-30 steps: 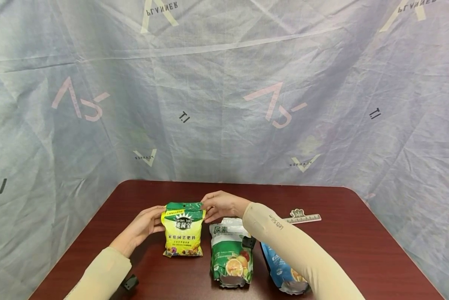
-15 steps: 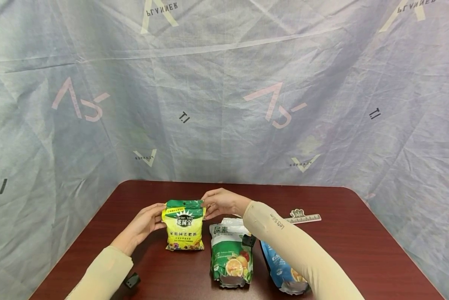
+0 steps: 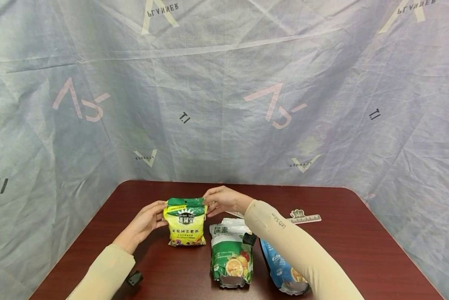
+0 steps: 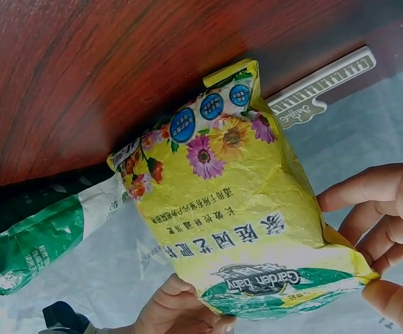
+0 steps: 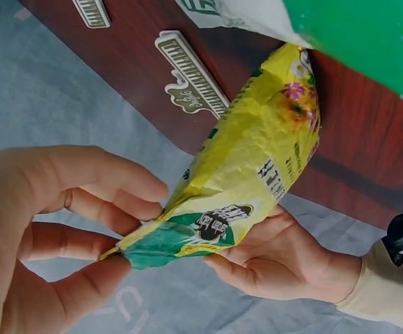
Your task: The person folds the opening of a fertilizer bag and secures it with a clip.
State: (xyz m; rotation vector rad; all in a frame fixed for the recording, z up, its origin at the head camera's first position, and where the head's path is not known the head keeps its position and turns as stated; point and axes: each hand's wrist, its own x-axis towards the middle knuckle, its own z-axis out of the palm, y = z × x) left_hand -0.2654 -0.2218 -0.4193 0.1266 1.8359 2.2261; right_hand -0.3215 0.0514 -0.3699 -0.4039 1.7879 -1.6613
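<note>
A yellow and green fertilizer bag point(image 3: 186, 227) printed "Garden baby" is held between both hands at the middle-left of the table. My left hand point(image 3: 143, 223) grips its upper left edge; in the left wrist view, thumb and fingers lie on either side of that corner. My right hand point(image 3: 226, 200) pinches the upper right corner, thumb against the fingers, as the right wrist view shows. The bag's printed front faces the head camera. A keyboard-patterned clip point(image 4: 326, 83) lies behind the bag, partly covered by it.
Just right of the yellow bag, a green and white bag point(image 3: 229, 254) stands on the dark red table point(image 3: 359, 250). A blue bag point(image 3: 280, 266) is partly hidden by the right sleeve. Another keyboard-patterned clip point(image 3: 303, 217) lies farther right. Grey cloth point(image 3: 224, 146) hangs behind the table.
The yellow bag has shifted up in the head view, away from the person, and slightly right. Both hands have moved along with it, keeping their hold. The other bags stay put.
</note>
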